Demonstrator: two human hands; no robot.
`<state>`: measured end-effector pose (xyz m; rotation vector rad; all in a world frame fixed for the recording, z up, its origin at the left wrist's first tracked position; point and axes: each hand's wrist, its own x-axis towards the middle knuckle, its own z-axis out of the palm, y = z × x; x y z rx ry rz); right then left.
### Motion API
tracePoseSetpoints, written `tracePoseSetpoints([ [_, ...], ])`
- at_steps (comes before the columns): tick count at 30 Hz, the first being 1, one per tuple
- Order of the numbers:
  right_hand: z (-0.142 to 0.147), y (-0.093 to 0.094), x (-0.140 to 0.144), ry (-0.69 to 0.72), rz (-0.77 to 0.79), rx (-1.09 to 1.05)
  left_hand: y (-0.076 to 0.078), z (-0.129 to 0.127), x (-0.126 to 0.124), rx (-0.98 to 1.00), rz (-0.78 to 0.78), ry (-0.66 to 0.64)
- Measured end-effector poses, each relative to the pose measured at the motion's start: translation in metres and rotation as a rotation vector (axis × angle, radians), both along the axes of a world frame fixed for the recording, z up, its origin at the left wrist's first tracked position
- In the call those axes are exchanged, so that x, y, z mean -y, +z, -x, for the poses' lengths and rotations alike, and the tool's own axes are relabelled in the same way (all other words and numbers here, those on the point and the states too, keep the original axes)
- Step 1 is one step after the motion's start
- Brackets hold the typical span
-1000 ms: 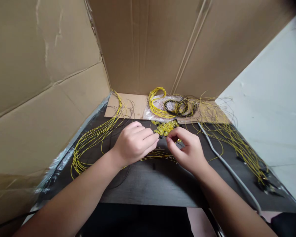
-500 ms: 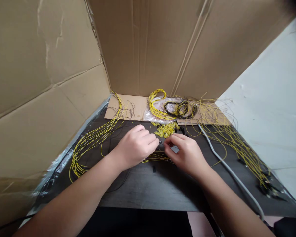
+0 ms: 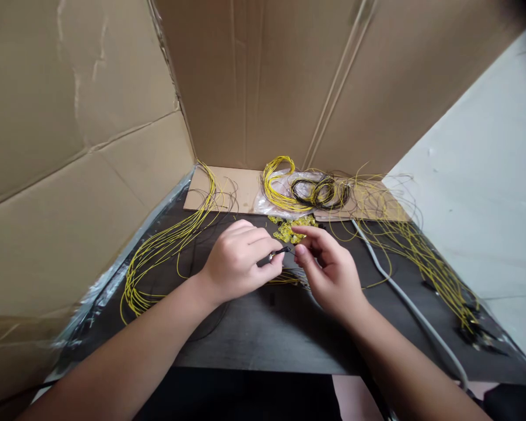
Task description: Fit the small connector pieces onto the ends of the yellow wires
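Note:
My left hand (image 3: pixel 245 260) is closed over a small black connector-like piece (image 3: pixel 282 251), pinched between thumb and fingers. The piece points to the right, and a shiny bit shows at its near end. From its tip a short thin dark wire (image 3: pixel 292 252) runs to my right hand (image 3: pixel 328 266), whose thumb is bent in against the fingers while the index finger is raised. Just behind the hands lies a pile of small clear-yellow pieces (image 3: pixel 293 228). Yellow wires (image 3: pixel 284 280) pass under both hands, partly hidden.
A long yellow wire bundle (image 3: pixel 134 275) curves along the left. Coils of yellow wire (image 3: pixel 269 184) and black wire (image 3: pixel 315 193) rest on plastic at the back. More yellow wires (image 3: pixel 433 269) spread right, beyond a grey cable (image 3: pixel 394 286). Cardboard walls (image 3: pixel 280 82) stand behind and left.
The black piece now shows farther out of my left fingers. My right index finger has lifted and the right hand has opened up slightly, its thumb moving upward.

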<state>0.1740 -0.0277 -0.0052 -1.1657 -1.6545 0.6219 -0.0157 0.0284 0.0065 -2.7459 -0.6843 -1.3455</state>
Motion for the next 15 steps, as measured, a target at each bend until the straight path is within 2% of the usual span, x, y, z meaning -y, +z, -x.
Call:
tracePoseSetpoints([
  [4, -0.004, 0.005, 0.002, 0.014, -0.098, 0.115, 0.003, 0.001, 0.001, 0.041, 0.013, -0.020],
  [15, -0.008, 0.013, 0.003, -0.109, -0.237, 0.302, 0.005, 0.003, 0.001, 0.059, -0.025, -0.010],
])
